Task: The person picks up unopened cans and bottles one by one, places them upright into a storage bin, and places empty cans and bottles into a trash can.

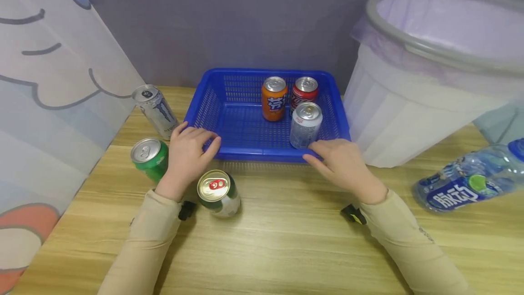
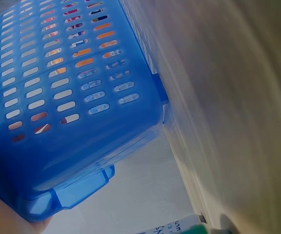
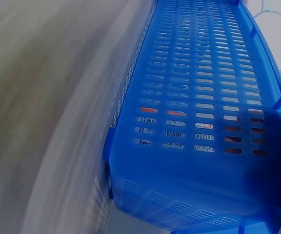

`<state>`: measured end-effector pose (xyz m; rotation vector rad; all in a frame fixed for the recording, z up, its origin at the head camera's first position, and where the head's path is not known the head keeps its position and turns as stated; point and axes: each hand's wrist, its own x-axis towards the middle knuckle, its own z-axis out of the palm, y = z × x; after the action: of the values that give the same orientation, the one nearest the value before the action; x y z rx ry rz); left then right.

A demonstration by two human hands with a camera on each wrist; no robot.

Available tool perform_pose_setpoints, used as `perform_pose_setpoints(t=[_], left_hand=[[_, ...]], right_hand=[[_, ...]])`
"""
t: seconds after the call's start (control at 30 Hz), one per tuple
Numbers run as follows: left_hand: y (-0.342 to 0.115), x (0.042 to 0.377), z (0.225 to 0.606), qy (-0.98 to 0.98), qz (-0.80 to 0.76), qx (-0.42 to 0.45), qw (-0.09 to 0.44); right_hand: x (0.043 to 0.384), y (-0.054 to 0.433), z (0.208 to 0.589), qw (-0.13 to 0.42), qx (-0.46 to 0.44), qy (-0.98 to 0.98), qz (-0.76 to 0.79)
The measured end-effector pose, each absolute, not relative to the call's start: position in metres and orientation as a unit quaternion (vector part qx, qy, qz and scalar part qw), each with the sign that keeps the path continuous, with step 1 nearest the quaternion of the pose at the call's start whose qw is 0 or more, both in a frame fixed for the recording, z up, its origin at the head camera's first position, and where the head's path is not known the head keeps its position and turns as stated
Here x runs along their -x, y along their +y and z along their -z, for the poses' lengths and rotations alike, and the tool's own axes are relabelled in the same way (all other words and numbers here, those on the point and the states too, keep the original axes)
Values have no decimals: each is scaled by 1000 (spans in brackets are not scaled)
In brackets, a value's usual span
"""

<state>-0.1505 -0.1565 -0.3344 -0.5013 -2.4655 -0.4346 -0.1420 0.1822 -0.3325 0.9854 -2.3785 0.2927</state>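
Observation:
A blue plastic basket (image 1: 262, 152) with slotted walls stands on the wooden table. My left hand (image 1: 187, 153) holds its near left corner, the thumb lying over the front rim. At the right end of that rim, my right hand (image 1: 343, 164) grips with fingers over the edge and thumb outside. Inside the basket are an orange soda can (image 1: 273, 104), a red can (image 1: 305, 87) and a silver can (image 1: 304, 131), all upright on the right side. In both wrist views the slotted wall (image 2: 82, 151) fills much of the picture.
Left of the basket stand a white-silver energy drink can (image 1: 158, 112) and a green Sprite can (image 1: 158, 162). A dark green and white can (image 1: 226, 203) is close by my left wrist. At right are a lined waste bin (image 1: 409, 94) and a lying plastic bottle (image 1: 462, 185).

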Motion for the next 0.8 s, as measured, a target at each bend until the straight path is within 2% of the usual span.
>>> perform_pose_setpoints(t=[0.8], left_hand=[[-157, 149, 334, -925, 171, 187, 283]], right_hand=[[141, 180, 332, 277, -366, -881, -109]])
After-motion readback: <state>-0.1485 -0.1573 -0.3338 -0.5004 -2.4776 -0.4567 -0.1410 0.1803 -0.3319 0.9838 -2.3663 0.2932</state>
